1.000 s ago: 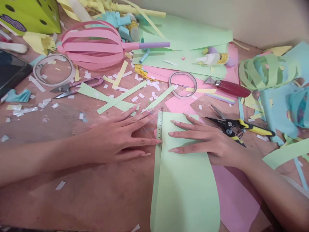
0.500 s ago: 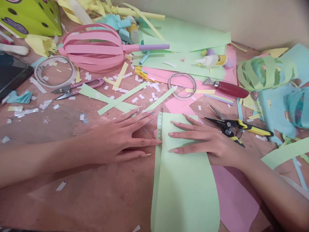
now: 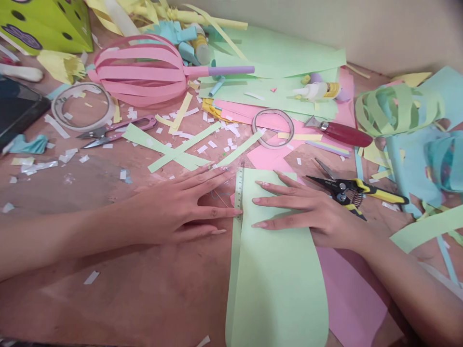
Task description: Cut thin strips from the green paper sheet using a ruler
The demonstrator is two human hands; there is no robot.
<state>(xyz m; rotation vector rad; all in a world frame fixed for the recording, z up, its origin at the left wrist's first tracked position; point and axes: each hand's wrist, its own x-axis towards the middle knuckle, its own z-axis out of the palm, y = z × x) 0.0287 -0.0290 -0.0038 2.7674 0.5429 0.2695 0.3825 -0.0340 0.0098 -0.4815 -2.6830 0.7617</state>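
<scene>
A light green sheet lies in front of me, its near end curving at the lower frame edge. Along its left edge rests a small clear ruler. My left hand is flat on the table with fingers spread, one fingertip touching the ruler's lower part. My right hand lies open on the green sheet's upper right, fingers spread, right of the ruler. Beneath the sheet, a pink sheet shows at the right. Loose green strips cross each other beyond my left hand.
Black-and-yellow snips, a red-handled cutter and a tape roll lie beyond my right hand. Pink scissors, a larger tape roll and a pink paper lantern are at the upper left. White scraps dot the table.
</scene>
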